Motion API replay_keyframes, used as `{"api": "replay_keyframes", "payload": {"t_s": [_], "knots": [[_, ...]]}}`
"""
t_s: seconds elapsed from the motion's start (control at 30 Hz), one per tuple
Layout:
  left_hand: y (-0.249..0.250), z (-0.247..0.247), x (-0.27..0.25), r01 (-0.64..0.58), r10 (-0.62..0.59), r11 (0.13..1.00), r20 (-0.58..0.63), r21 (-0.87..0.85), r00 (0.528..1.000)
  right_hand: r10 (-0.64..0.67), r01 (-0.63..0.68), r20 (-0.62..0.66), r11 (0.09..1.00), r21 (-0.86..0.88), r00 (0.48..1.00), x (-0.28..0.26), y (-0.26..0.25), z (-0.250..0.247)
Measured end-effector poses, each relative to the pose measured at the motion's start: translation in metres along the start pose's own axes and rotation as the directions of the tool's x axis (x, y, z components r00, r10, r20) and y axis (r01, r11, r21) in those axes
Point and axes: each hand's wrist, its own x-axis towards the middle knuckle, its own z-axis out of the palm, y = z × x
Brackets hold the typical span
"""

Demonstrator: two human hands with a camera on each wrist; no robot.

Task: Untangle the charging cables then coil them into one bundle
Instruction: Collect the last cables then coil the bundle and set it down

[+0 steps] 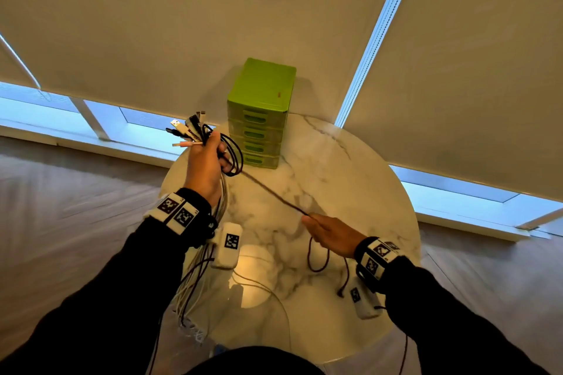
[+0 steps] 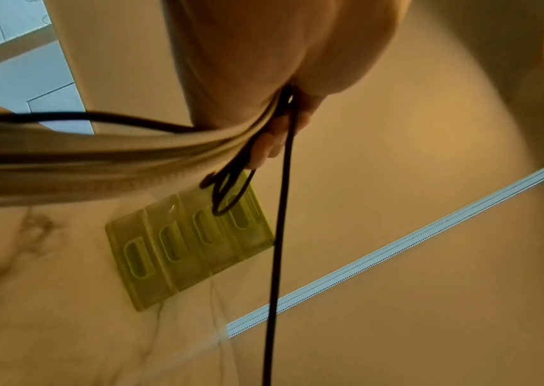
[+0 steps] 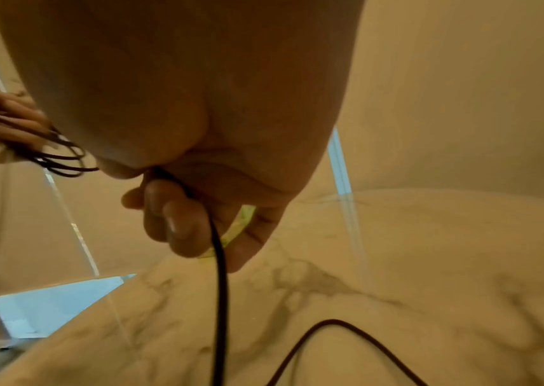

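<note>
Marble table [image 1: 350, 179] with green drawer unit [image 1: 262, 113], left hand [image 1: 205, 167] clutching cable bundle [image 1: 195, 131], plugs seen only overhead, right hand [image 1: 330, 233] pinching dark cable [image 1: 271, 190], fingertips [image 3: 178, 224] shown by wrist view

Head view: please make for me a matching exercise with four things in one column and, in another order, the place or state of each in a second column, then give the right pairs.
Things
1. left hand
2. right hand
3. dark cable
4. green drawer box

Place or state
A. stretched taut between the two hands
B. stands at the far edge of the marble table
C. grips a bunch of cables, plugs sticking up
D. pinches one cable low over the table

Pairs: 1-C, 2-D, 3-A, 4-B
</note>
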Motion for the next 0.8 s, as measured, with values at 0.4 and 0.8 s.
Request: {"api": "replay_keyframes", "payload": {"t_s": [0.4,0.8], "knots": [[-0.053,0.066,-0.048,-0.072,0.034,0.990,0.289,0.120,0.957,0.102,-0.095,-0.523,0.995,0.039,0.846,-0.047,0.035,-0.060],[-0.096,0.158,-0.123,0.179,-0.195,0.980,0.627,0.091,0.754,0.394,-0.484,-0.641,0.874,0.040,0.659,-0.179,0.125,-0.057]]}}
